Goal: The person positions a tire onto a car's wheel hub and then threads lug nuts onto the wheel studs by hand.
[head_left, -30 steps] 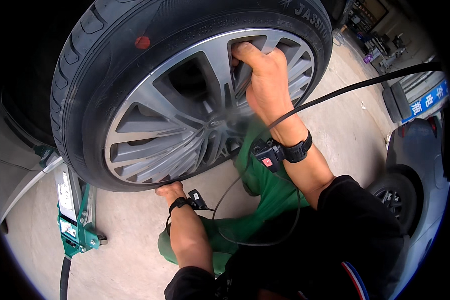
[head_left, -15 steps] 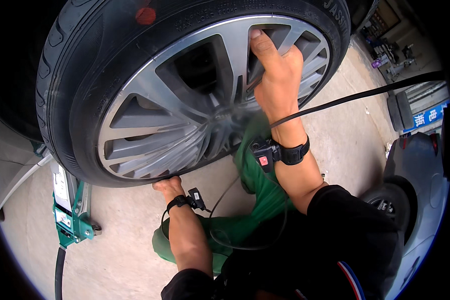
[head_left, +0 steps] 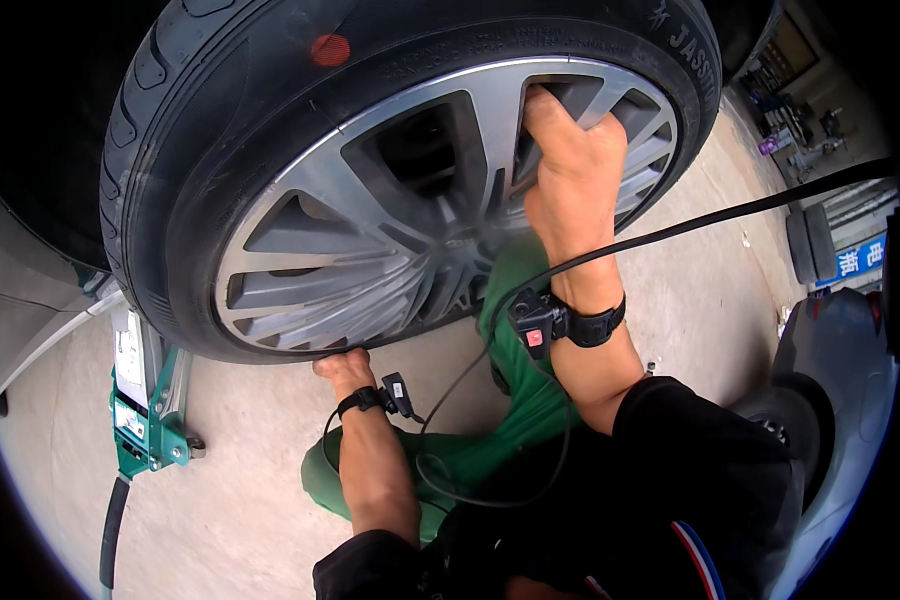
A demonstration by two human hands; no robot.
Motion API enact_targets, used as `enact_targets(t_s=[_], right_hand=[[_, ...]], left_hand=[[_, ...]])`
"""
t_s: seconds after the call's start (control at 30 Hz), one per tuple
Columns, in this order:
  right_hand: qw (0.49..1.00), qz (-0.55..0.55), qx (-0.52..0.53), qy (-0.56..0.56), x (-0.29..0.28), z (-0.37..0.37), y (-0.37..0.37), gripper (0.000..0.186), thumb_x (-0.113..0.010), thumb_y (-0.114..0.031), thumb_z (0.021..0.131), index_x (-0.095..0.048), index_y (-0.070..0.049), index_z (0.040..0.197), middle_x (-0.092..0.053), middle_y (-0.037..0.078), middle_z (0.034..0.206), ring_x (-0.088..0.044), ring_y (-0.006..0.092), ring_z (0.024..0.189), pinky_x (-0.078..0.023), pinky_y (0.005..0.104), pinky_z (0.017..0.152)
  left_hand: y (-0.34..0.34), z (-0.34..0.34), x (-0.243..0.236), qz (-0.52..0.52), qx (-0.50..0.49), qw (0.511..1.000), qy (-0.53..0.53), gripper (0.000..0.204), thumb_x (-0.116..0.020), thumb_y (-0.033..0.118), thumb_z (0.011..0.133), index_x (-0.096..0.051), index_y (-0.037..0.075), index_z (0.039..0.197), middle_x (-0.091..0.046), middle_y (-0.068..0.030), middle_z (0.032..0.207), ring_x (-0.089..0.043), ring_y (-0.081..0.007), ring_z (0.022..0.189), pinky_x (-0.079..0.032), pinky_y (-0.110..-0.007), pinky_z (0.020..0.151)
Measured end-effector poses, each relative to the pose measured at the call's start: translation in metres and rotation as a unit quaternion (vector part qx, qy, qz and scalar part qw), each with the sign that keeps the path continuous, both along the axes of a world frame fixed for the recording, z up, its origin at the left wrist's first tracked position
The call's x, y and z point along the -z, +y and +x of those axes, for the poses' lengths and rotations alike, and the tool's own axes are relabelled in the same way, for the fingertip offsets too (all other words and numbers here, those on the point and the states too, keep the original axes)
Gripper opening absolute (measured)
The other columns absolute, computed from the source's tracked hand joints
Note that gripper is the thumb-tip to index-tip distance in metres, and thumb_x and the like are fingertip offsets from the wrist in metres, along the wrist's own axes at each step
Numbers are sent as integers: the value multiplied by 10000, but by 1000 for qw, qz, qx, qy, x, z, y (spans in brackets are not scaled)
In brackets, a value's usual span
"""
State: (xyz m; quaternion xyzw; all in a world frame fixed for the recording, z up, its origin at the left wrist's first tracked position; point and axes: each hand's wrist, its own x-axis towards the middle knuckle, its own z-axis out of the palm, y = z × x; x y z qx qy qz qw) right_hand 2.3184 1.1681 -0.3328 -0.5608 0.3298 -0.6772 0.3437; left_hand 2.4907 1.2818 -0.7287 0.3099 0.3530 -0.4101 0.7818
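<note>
From here, the right hand [head_left: 578, 175] grips the silver rim [head_left: 488, 120] with hooked fingers — the left hand [head_left: 344, 372], whose fingers' state I can't tell, touches the tyre [head_left: 195, 190] from below.

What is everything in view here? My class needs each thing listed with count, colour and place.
Tyre: one, black, upper centre
Rim: one, silver-grey, inside tyre
Dot: one, red, tyre sidewall
Jack: one, green, left
Floor: one, pale, beneath all
Cables: at least two, black, right side and lap
Car: one, silver-grey, right
Sign: one, blue, far right
Clutter: count unclear, mixed, upper right
Wrist devices: two, black, one per wrist
Trousers: one pair, green, lower centre
Shirt: one, black, bottom
Left grip: one, bare, at tyre's lower edge
Right grip: one, bare, at rim opening
</note>
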Motion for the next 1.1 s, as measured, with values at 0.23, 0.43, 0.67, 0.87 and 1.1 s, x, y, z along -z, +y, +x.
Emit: enact_targets(t_s=[0.23, 0.43, 0.67, 0.87, 1.1], right_hand=[[999, 30, -32, 10, -1, -14, -2, 69, -662, -6, 832, -695, 55, 833, -662, 8, 753, -588, 90, 693, -456, 251, 640], [994, 50, -62, -77, -1, -15, -7, 47, -678, 14, 790, -682, 54, 767, -644, 28, 704, -572, 109, 629, -422, 261, 579], [992, 21, -77, -93, 12, -20, -5, 89, -699, -18, 778, -677, 42, 716, -631, 18, 667, -545, 93, 595, -397, 266, 543], [992, 34, -72, -96, 1, -26, 10, 34, -673, 17, 786, -685, 47, 777, -665, 45, 743, -593, 138, 680, -440, 284, 633], [994, 30, -60, -87, -3, -44, 43, 66, -653, 33, 803, -689, 57, 853, -679, 52, 810, -615, 161, 740, -457, 286, 679]], left_hand=[[0, 6, 15, -24, -13, 999, 15, 515, -397, 376, 963, -617, 74, 1318, -613, -132, 1367, -571, -330, 1250, -404, -535, 1129], [-8, 20, 11, -25, -18, 1000, 7, 510, -412, 357, 927, -638, 72, 1283, -637, -137, 1327, -595, -322, 1219, -423, -527, 1108], [-27, 46, 18, -60, -20, 998, -26, 532, -382, 375, 941, -624, 73, 1306, -626, -145, 1352, -577, -327, 1256, -408, -527, 1127], [-33, 55, 6, -77, -18, 996, -44, 542, -362, 392, 967, -608, 83, 1338, -606, -130, 1389, -555, -312, 1293, -406, -504, 1134], [-33, 49, -13, -79, 0, 997, -16, 539, -345, 407, 1002, -586, 115, 1386, -575, -92, 1446, -532, -274, 1333, -405, -455, 1141]])
